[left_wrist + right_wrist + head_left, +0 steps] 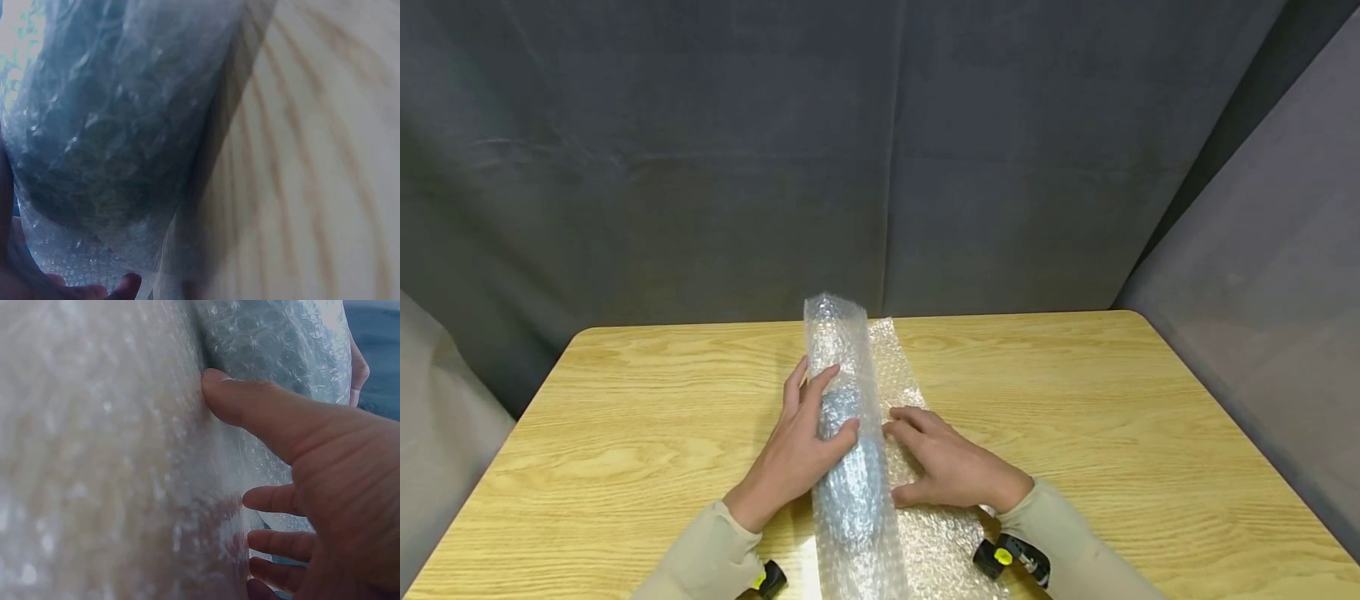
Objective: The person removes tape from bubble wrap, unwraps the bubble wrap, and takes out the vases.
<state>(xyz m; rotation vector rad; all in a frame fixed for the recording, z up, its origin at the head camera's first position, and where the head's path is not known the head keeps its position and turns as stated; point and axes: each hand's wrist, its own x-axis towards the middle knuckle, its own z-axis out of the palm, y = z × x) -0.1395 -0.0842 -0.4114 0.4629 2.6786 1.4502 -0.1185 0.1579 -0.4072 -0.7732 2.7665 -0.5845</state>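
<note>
A bluish object, its kind hard to tell, lies inside a long roll of clear bubble wrap. My left hand rests on the roll's left side, thumb and index finger over the top, the other fingers along the far left edge. On the right, my right hand touches the roll's side with spread fingers, over the loose bubble wrap sheet. In the left wrist view the wrapped object looks dark and rounded. The right wrist view shows the right thumb against the wrap.
Everything lies on a light wood-grain table. The unrolled sheet extends right of the roll. A dark grey curtain hangs behind the table, and a paler cloth hangs at the right.
</note>
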